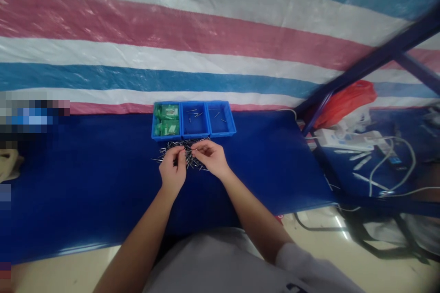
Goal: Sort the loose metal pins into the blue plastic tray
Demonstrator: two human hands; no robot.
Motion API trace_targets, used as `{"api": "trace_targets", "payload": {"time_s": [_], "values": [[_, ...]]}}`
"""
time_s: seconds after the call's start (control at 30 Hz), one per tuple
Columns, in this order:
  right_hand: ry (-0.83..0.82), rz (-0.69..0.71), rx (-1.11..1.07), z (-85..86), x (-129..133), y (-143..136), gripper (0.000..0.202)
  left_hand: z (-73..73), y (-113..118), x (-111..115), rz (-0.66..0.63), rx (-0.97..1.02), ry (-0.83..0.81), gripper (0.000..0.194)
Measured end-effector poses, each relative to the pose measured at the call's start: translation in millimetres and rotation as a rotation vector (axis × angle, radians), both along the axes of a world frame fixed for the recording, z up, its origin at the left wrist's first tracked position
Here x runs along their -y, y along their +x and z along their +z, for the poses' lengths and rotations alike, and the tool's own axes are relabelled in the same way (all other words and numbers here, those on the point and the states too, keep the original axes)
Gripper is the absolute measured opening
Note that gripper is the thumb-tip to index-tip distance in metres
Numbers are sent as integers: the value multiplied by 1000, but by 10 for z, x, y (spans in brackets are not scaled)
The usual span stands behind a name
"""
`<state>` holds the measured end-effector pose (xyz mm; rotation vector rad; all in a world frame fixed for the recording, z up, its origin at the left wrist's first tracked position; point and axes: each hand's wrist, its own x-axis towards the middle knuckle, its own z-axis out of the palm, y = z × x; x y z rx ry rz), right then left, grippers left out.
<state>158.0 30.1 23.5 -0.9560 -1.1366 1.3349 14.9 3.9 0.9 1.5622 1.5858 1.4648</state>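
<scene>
A person's left hand (173, 167) and right hand (214, 160) nearly meet over a pile of screws (189, 160) on a blue table (103, 169), on the near side of 3 blue bins (195, 137). The screws, pointing every way, lie beneath and between the fingertips, about equally close to both. Thumbs draw toward fingers; whether either pinches a screw cannot be told.

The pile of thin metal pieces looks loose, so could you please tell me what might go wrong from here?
The pile could scatter: it lies unconfined on the blue table, with the left hand and right hand at it. Either hand might get pricked, as thin pieces stick out in many directions. Pieces could be mixed up, since the middle bin and right bin stand side by side, each holding a few.
</scene>
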Motion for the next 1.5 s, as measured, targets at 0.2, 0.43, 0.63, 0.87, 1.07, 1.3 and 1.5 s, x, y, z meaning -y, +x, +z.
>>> {"api": "trace_targets", "payload": {"time_s": [0.2, 0.43, 0.63, 0.87, 1.07, 1.3, 1.5], "values": [[1, -37, 24, 7, -14, 14, 21, 15, 3, 5, 0, 7, 5, 23], [7, -45, 28, 15, -14, 30, 19, 81, 5, 7, -47, 5, 52, 18], [12, -42, 47, -20, -13, 11, 21, 15, -4, -16, -21, 4, 47, 18], [129, -46, 185, -74, 8, 11, 17, -19, -10, -22, -4, -7, 40, 20], [243, -36, 290, -68, 11, 22, 14, -47, -13, -24, 25, -25, 39, 22], [289, -22, 329, -49, 19, 21, 13, -12, -12, -8, 17, -105, 41, 19], [267, -32, 334, -41, 17, 23, 12, -9, -10, 3, -27, -5, 3, 21]]}}
